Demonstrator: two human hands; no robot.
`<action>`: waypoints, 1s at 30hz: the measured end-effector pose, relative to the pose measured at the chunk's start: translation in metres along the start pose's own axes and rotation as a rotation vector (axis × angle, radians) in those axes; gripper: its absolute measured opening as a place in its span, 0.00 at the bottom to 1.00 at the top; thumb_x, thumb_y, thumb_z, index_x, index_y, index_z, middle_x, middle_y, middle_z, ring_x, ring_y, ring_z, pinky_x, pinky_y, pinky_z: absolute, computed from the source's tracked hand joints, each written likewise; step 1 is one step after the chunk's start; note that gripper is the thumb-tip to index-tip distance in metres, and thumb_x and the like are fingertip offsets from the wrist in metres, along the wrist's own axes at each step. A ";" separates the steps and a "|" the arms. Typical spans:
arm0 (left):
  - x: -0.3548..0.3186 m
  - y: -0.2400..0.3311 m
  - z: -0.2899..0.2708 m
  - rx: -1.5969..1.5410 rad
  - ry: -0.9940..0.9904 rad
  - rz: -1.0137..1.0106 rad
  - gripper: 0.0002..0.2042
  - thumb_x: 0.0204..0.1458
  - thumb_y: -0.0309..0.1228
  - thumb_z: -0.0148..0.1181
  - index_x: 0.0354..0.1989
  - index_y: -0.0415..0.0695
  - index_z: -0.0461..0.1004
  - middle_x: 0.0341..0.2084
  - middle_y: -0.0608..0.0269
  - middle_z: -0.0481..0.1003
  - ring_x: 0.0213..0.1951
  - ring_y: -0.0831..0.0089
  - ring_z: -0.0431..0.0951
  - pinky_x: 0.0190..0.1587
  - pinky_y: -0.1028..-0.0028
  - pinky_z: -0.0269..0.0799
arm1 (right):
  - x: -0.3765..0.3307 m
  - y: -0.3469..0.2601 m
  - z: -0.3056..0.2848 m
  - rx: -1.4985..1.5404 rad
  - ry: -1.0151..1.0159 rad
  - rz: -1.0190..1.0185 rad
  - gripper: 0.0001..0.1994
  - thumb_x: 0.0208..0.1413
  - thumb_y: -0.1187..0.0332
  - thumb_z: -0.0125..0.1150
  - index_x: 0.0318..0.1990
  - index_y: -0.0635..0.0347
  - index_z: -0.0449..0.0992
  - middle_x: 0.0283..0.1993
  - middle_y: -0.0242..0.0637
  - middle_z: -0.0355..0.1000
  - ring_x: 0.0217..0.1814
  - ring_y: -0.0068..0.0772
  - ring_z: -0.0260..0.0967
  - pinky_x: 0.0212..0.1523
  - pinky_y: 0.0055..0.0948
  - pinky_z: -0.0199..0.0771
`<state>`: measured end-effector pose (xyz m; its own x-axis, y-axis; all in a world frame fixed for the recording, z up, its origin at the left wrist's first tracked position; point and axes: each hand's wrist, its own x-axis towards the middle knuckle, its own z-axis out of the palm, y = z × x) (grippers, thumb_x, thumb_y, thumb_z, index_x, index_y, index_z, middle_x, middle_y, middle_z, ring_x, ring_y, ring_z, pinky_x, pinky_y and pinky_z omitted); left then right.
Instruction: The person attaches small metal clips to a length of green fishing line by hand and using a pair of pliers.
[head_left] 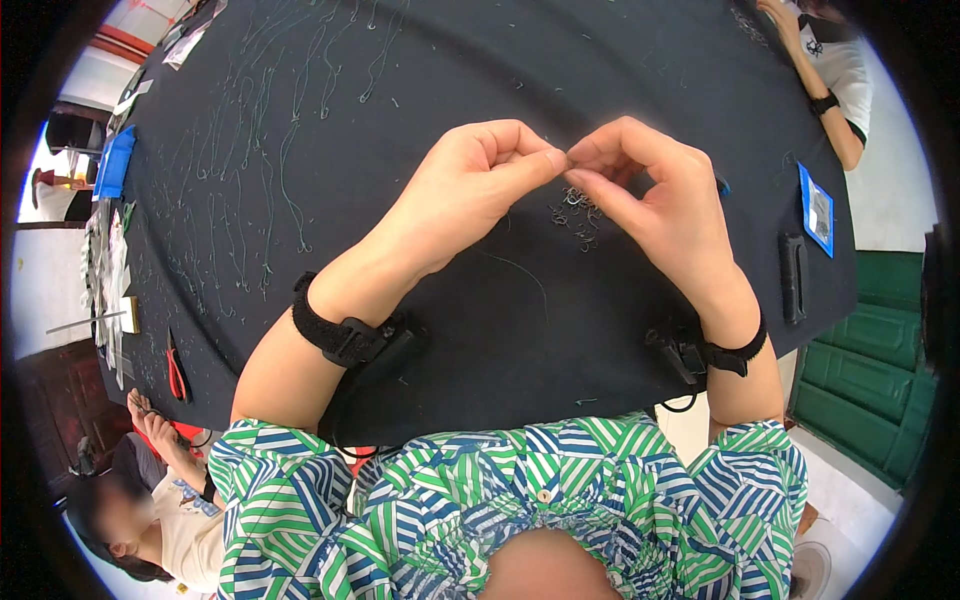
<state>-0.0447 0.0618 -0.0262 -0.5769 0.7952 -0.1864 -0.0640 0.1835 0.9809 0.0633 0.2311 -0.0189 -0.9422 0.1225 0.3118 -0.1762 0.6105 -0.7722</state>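
Observation:
My left hand (490, 185) and my right hand (655, 190) meet fingertip to fingertip above the black tablecloth. Each is closed in a pinch; what lies between the fingertips is too small to make out. Just under the right hand's fingers is a loose pile of small metal fish hooks (576, 212), partly covered by that hand. A thin dark fishing line (530, 272) curves over the cloth below my left hand; whether it runs up into the fingers I cannot tell.
Several fishing lines with hooks (290, 150) are spread across the cloth at left. Red-handled pliers (177, 378) lie near the left edge. At right are a blue packet (817, 212) and a black case (793, 278). Other people sit at lower left and upper right.

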 end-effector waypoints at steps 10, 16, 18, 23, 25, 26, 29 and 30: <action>-0.001 0.001 0.000 -0.026 -0.014 0.008 0.08 0.59 0.35 0.58 0.37 0.44 0.76 0.21 0.82 0.65 0.20 0.92 0.55 0.21 0.86 0.48 | 0.001 0.001 0.000 -0.061 0.067 -0.115 0.04 0.52 0.74 0.63 0.34 0.61 0.76 0.30 0.36 0.73 0.29 0.29 0.73 0.30 0.24 0.71; -0.001 0.003 0.001 0.014 0.002 0.023 0.09 0.58 0.36 0.59 0.37 0.43 0.76 0.21 0.81 0.66 0.20 0.92 0.56 0.21 0.86 0.48 | 0.001 0.003 -0.002 -0.141 0.085 -0.162 0.03 0.52 0.73 0.63 0.33 0.61 0.75 0.29 0.35 0.72 0.29 0.30 0.71 0.28 0.24 0.69; -0.002 0.004 0.000 0.011 0.003 0.019 0.09 0.58 0.36 0.60 0.37 0.43 0.76 0.21 0.81 0.67 0.20 0.92 0.56 0.21 0.86 0.48 | 0.001 0.003 -0.002 -0.145 0.086 -0.163 0.03 0.52 0.73 0.63 0.33 0.60 0.76 0.29 0.35 0.72 0.29 0.31 0.71 0.28 0.24 0.69; -0.001 0.004 -0.001 0.020 0.015 0.029 0.09 0.58 0.36 0.60 0.37 0.43 0.76 0.21 0.81 0.67 0.20 0.92 0.56 0.21 0.86 0.48 | 0.002 0.003 -0.002 -0.166 0.078 -0.159 0.03 0.52 0.73 0.63 0.33 0.60 0.76 0.30 0.35 0.72 0.29 0.31 0.71 0.28 0.25 0.69; -0.001 0.003 -0.001 0.046 0.030 0.048 0.08 0.58 0.36 0.60 0.36 0.43 0.76 0.21 0.81 0.67 0.20 0.92 0.56 0.21 0.86 0.48 | 0.002 0.003 -0.002 -0.172 0.080 -0.161 0.04 0.52 0.73 0.63 0.34 0.60 0.76 0.30 0.35 0.73 0.29 0.31 0.72 0.29 0.24 0.70; -0.001 0.003 0.000 0.047 0.030 0.049 0.08 0.58 0.36 0.60 0.36 0.43 0.76 0.21 0.81 0.67 0.20 0.92 0.56 0.21 0.86 0.48 | 0.002 0.003 -0.002 -0.172 0.081 -0.162 0.04 0.52 0.73 0.63 0.34 0.60 0.76 0.30 0.35 0.73 0.29 0.31 0.72 0.29 0.24 0.70; -0.001 0.003 0.000 0.026 0.034 0.053 0.08 0.58 0.35 0.59 0.35 0.43 0.75 0.21 0.81 0.67 0.20 0.93 0.56 0.20 0.86 0.48 | 0.002 0.004 -0.001 -0.143 0.081 -0.155 0.05 0.51 0.73 0.64 0.34 0.60 0.76 0.30 0.35 0.73 0.29 0.30 0.73 0.29 0.24 0.71; -0.001 0.004 0.000 0.011 0.032 0.047 0.08 0.58 0.35 0.59 0.35 0.43 0.75 0.21 0.81 0.66 0.20 0.93 0.56 0.20 0.86 0.48 | 0.002 0.004 -0.001 -0.137 0.086 -0.160 0.05 0.51 0.73 0.65 0.34 0.60 0.76 0.30 0.35 0.73 0.29 0.30 0.73 0.29 0.24 0.71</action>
<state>-0.0447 0.0615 -0.0223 -0.6048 0.7842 -0.1385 -0.0272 0.1534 0.9878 0.0609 0.2347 -0.0205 -0.8765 0.0780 0.4750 -0.2758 0.7274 -0.6283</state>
